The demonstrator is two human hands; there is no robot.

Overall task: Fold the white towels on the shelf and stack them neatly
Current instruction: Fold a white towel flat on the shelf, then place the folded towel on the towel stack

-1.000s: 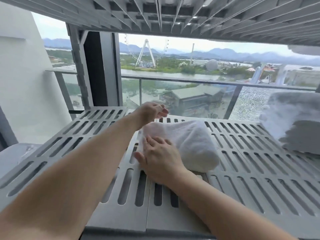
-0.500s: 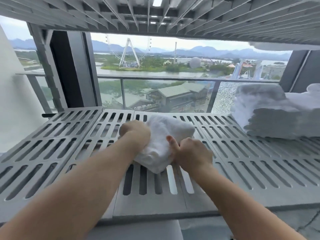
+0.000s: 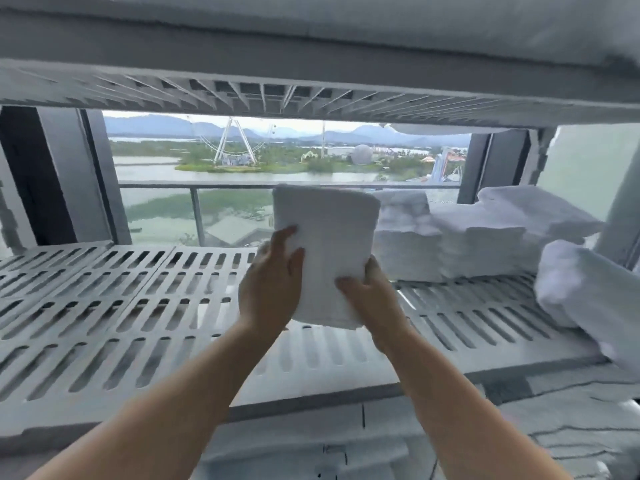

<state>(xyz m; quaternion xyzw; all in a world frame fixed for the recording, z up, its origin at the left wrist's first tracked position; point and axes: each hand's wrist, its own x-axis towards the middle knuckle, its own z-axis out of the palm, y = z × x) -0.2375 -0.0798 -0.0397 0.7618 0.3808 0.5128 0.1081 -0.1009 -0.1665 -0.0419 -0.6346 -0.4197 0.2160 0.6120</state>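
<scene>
slotted grey plastic shelf [image 3: 104,306], then left hand [image 3: 272,289] and right hand [image 3: 372,299] both gripping a fluffy folded towel [image 3: 329,244], held up above it. blocky white stack of towels [image 3: 450,237] sits right.

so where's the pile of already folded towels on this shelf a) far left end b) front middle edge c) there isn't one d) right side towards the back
d, the stacked towels sit on the right of the slatted shelf towards its back, just right of the folded towel that is held up.
</scene>
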